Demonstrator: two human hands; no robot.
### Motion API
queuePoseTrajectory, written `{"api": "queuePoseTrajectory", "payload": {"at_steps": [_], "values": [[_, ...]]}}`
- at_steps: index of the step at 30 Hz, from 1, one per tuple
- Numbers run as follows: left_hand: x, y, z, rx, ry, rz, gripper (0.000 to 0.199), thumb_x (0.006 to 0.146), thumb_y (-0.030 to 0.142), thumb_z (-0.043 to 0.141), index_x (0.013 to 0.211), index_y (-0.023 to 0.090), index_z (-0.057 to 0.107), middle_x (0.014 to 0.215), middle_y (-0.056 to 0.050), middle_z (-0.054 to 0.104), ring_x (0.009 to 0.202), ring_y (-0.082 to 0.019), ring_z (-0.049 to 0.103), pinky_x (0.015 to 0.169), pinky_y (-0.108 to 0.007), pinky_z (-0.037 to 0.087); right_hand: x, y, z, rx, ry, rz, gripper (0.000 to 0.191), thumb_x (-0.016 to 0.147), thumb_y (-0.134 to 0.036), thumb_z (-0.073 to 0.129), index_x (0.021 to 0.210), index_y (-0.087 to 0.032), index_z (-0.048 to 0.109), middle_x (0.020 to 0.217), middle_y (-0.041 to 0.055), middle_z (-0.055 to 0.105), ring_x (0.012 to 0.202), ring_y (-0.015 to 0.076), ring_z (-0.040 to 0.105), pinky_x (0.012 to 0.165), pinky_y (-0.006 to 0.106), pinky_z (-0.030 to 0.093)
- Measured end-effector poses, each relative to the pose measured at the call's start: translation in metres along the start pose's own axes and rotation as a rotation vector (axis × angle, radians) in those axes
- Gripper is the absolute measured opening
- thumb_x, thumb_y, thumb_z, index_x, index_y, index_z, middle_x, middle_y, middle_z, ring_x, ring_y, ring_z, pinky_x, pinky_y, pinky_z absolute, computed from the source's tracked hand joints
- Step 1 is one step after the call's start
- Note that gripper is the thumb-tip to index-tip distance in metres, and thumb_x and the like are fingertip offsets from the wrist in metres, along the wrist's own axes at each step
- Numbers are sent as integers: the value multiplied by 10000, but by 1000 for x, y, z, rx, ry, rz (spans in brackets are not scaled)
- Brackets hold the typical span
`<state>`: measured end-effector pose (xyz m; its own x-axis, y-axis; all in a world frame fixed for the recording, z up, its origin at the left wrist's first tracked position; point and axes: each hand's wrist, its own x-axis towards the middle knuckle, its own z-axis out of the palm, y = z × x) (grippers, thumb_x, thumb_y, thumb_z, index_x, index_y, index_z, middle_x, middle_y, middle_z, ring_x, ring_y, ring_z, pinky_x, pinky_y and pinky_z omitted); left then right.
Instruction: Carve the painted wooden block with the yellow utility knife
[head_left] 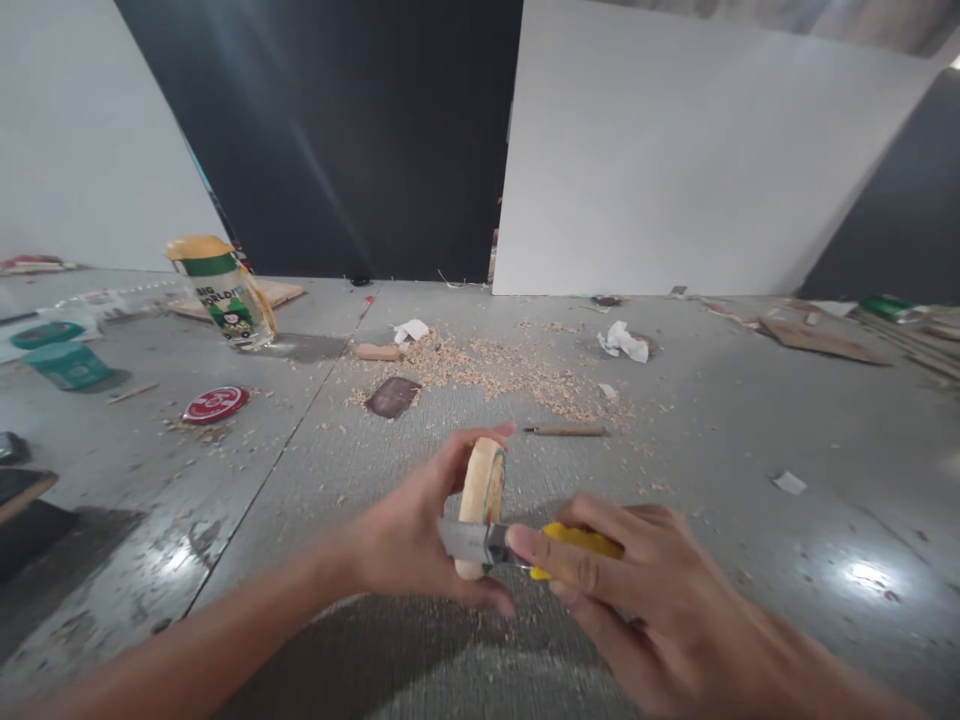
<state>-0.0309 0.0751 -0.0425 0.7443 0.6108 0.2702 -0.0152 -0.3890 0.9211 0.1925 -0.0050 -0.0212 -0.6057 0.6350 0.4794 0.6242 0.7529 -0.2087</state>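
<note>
My left hand grips a pale piece of wood with rounded edges, held upright on its edge. Coloured lines, green and red, run along the wood's right-hand face. In my right hand is a utility knife with a yellow handle, the thumb pressed near its metal collar. Its wide blade lies across the lower part of the wood, in front of it and pointing left. Whether the edge is biting into the wood cannot be made out. On the floor beyond my hands lies a thin wooden-handled carving tool.
Wood shavings are scattered over the grey floor. Around them lie brown sandpaper, a small wood block and crumpled tissue. To the left are a yellow-lidded bottle, a red round lid and a teal container.
</note>
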Motion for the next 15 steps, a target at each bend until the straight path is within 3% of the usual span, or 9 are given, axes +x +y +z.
{"api": "queuePoseTrajectory", "payload": {"at_steps": [5,8,10,15], "values": [[2,2,1,-17,6,-5,908,554,228,838,1317,248,347,1312,-125,493,1124,-275,551,906,-396,494,-1,-1,0,9,-30,-15,496,872,-95,474,1339,-258,514,735,-14,521,567,133,478,510,260,349],[3,4,0,11,-1,-17,901,545,208,821,1312,248,348,1354,-138,457,1030,-247,583,867,-396,499,0,-2,0,-74,25,-61,488,860,-95,476,1316,-250,550,705,-16,508,525,129,444,473,250,326],[3,4,-1,8,-17,-8,896,548,222,827,1306,247,350,1364,-141,449,1075,-267,572,903,-419,483,1,3,-1,-133,53,-74,483,864,-103,473,1317,-243,561,695,-15,514,508,126,434,460,247,328],[1,2,2,-6,-85,49,897,547,296,855,1291,251,355,1268,-121,512,1144,-292,538,950,-427,466,0,31,-6,-154,145,81,441,937,-141,457,1360,-244,525,892,37,637,698,141,592,564,255,443]]}}
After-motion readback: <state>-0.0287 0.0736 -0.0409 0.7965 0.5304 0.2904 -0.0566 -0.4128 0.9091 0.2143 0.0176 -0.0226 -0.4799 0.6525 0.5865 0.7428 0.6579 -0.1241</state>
